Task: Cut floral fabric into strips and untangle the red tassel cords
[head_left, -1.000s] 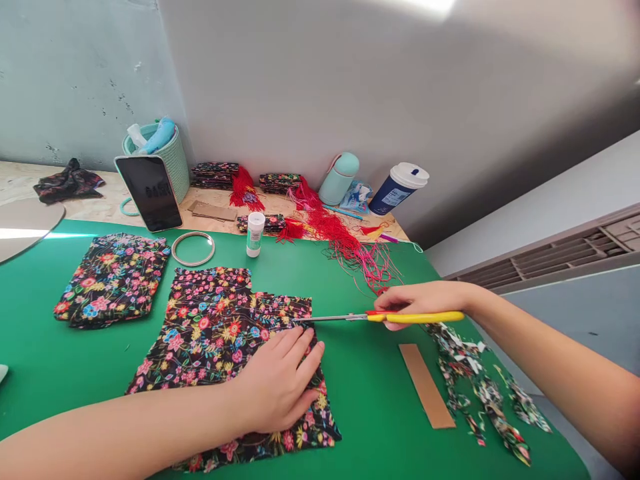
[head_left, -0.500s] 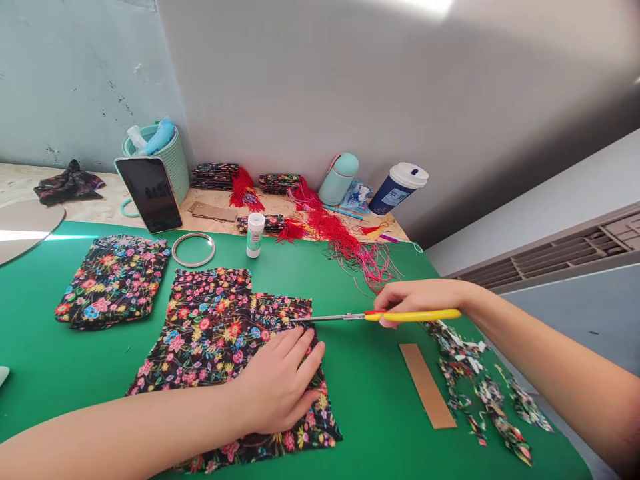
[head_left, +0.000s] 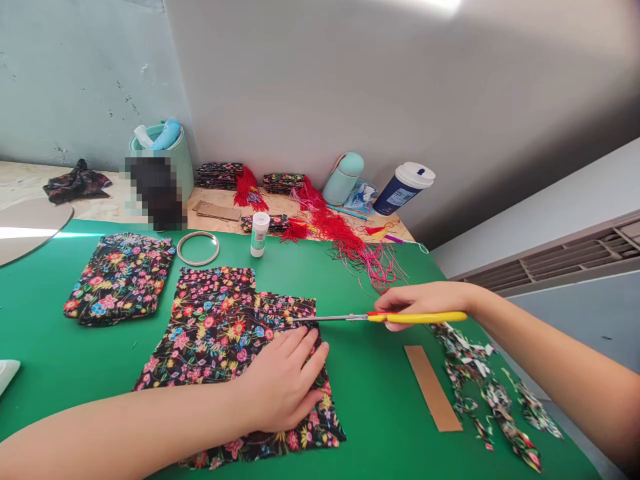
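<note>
Lying flat on the floral cloth (head_left: 215, 333), your left hand (head_left: 287, 377) has its fingers slightly apart. Just beyond its fingertips reach the scissors (head_left: 376, 318), which your right hand (head_left: 427, 298) clasps by the handles. If the cloth slips under your palm, the blades may nick a finger.

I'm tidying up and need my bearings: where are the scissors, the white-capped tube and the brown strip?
Scissors (head_left: 379, 318), head view: front of the handles.
White-capped tube (head_left: 259, 236), head view: middle of its body.
Brown strip (head_left: 433, 389), head view: centre of its flat face.
</note>
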{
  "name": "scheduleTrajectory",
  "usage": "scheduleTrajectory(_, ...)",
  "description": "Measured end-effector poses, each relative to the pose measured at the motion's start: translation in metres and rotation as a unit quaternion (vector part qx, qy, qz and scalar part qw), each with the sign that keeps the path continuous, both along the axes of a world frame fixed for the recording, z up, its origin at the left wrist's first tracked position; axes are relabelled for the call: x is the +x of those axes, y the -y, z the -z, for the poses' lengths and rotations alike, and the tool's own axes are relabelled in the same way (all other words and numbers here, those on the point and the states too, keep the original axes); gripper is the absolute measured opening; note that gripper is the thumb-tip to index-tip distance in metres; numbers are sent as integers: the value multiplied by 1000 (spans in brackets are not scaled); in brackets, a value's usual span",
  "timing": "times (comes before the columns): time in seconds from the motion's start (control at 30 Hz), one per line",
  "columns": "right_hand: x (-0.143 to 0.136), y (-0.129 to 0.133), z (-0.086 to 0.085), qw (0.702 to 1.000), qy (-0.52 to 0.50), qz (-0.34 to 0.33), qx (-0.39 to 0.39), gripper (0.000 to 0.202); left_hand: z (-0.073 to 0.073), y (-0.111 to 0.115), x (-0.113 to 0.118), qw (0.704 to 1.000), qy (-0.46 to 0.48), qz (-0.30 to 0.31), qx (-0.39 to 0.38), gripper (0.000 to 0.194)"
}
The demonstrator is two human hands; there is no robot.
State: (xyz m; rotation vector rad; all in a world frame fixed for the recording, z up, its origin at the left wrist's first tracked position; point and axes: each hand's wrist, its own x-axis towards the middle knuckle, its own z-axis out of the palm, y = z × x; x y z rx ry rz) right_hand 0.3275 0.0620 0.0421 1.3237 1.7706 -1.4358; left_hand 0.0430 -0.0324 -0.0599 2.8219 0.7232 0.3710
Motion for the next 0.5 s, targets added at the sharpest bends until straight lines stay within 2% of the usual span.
scheduleTrajectory(0.3,-8,-2,-4,1000,-13,-1,-12,37,-1,0,0,1000,1,-3,-1,57)
scheduleTrajectory(0.5,-11,0,-7,1000,2,26,-8,37,-1,0,0,1000,-2,-2,-5,57)
